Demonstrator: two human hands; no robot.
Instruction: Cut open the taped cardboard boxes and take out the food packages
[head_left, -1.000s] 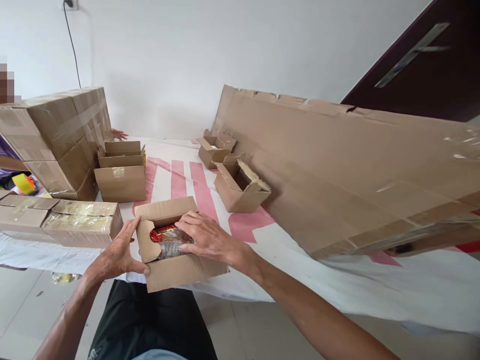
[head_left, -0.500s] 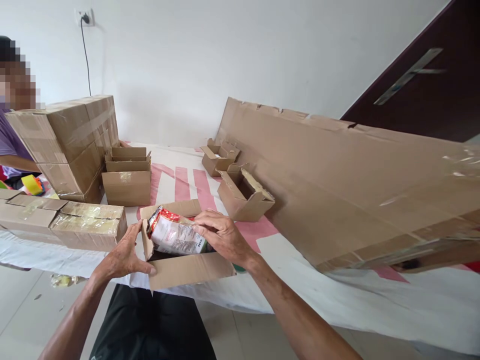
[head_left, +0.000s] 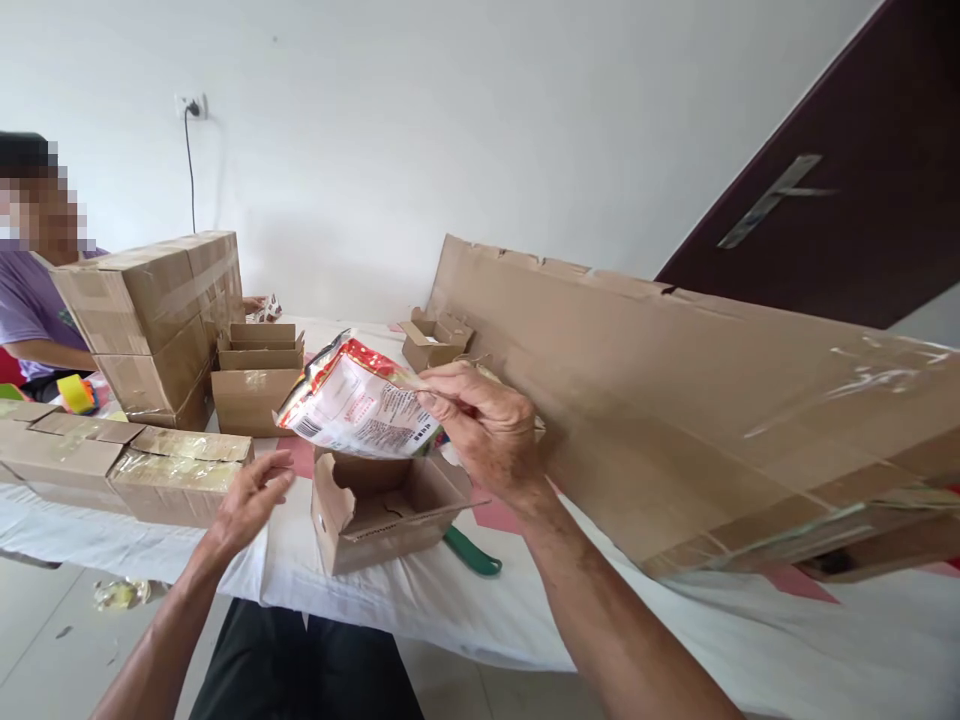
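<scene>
A red and white printed plastic food packet [head_left: 360,405] hangs tilted in the air, its right edge pinched in my right hand [head_left: 487,420]. Directly below it stands an open cardboard box [head_left: 390,550], whose visible inside is bare cardboard. My left hand [head_left: 251,500] hovers left of this box with nothing in it, fingers apart. From behind the box's right side sticks out a green handle [head_left: 472,552], lying on the white cloth; what it belongs to is hidden.
Taped boxes [head_left: 180,475] line the left front, with stacked boxes [head_left: 150,310] behind. Open boxes [head_left: 259,395] stand beside the stack, and another small box [head_left: 435,340] farther back. A large cardboard sheet [head_left: 637,400] leans at right. A person [head_left: 37,290] sits far left, one hand behind the stack.
My right hand has lifted the packet up out of the box. My left hand has let go of the box and moved left. More of the green handle shows.
</scene>
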